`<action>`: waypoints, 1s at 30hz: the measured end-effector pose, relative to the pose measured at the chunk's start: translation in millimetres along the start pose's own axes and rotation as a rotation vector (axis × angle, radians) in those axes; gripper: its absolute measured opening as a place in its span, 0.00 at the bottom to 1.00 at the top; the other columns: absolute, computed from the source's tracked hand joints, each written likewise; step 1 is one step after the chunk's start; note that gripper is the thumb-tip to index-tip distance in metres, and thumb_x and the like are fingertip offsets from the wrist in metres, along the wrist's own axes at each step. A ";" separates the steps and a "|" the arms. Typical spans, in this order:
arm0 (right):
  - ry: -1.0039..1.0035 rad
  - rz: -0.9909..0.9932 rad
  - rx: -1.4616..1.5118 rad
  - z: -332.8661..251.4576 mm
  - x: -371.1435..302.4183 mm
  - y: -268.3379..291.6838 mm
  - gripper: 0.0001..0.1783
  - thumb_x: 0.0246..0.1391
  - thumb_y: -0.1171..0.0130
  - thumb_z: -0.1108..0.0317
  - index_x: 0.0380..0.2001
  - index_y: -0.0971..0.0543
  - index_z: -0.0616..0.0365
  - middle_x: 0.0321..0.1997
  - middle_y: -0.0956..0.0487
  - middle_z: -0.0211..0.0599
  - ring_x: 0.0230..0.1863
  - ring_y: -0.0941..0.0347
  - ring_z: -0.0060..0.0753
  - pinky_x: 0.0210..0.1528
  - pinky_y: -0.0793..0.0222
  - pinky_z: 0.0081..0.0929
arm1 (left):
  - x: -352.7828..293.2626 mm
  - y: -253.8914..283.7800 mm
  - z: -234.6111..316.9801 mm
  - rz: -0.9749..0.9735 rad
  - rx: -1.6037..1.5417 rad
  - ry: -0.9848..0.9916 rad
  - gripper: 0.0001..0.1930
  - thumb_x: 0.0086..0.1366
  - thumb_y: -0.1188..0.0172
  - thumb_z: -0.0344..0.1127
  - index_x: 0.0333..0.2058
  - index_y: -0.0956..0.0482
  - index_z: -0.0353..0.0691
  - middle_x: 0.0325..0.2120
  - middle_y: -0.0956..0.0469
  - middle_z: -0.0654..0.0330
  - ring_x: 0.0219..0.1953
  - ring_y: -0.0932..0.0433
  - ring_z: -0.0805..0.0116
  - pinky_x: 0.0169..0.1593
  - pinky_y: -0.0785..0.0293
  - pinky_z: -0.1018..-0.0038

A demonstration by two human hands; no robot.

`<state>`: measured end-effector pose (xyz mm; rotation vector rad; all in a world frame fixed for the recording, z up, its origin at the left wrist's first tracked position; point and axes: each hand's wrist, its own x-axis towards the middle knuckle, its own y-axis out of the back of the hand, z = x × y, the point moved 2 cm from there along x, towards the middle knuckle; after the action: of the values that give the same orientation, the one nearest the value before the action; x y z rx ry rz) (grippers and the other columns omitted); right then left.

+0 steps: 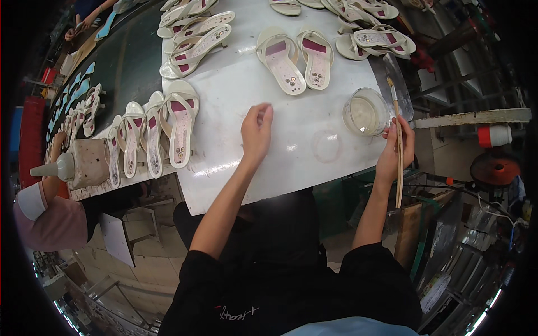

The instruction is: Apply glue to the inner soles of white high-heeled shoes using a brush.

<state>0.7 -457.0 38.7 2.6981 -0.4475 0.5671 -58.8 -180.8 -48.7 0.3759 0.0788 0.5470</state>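
Note:
My right hand (395, 147) grips a thin wooden brush (399, 179), its bristle tip pointing away from me beyond the fingers. Just left of that hand stands a round clear bowl (354, 119) with pale liquid in it. My left hand (256, 134) hovers over the white tabletop (224, 112), fingers curled in and nothing visible in them. Beyond my hands, two cream heeled sandals lie side by side, a left one (286, 73) and a right one (317, 64), with patterned insoles and dark pink patches.
A row of sandals (180, 131) lines the table's left side, and more sandals (196, 50) sit at the far left. Another cluster (381, 40) lies far right. A squeeze bottle (64, 167) is near a co-worker (56, 218) at left. A dark plate (392, 73) edges the right side.

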 end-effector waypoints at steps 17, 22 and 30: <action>-0.011 0.014 -0.040 3.3 0.0 6.8 0.13 0.59 0.49 0.75 0.47 0.26 0.64 0.42 0.22 0.40 0.34 0.28 0.20 0.37 0.29 0.18 | 79.8 -35.4 15.6 0.074 -0.448 0.327 0.23 0.61 0.44 0.39 0.49 0.29 0.24 0.33 0.20 0.51 0.33 0.24 0.71 0.38 0.31 0.77; -0.014 0.025 -0.027 3.0 0.0 8.0 0.13 0.59 0.49 0.75 0.47 0.26 0.65 0.42 0.22 0.41 0.34 0.28 0.20 0.37 0.29 0.18 | 78.6 -36.3 11.6 0.031 -0.502 0.323 0.21 0.63 0.46 0.38 0.48 0.29 0.23 0.36 0.22 0.53 0.37 0.23 0.70 0.42 0.30 0.77; -0.030 0.062 0.037 -6.4 -2.2 10.8 0.12 0.57 0.48 0.78 0.45 0.26 0.66 0.41 0.23 0.40 0.34 0.28 0.21 0.36 0.29 0.18 | 95.7 -43.4 27.9 -0.168 -0.925 0.481 0.27 0.65 0.48 0.45 0.53 0.34 0.25 0.43 0.25 0.52 0.43 0.24 0.67 0.50 0.31 0.73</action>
<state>-7.2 -463.6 46.1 2.7396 -0.5358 0.5582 49.1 -174.3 -36.3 -0.6643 0.3017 0.4443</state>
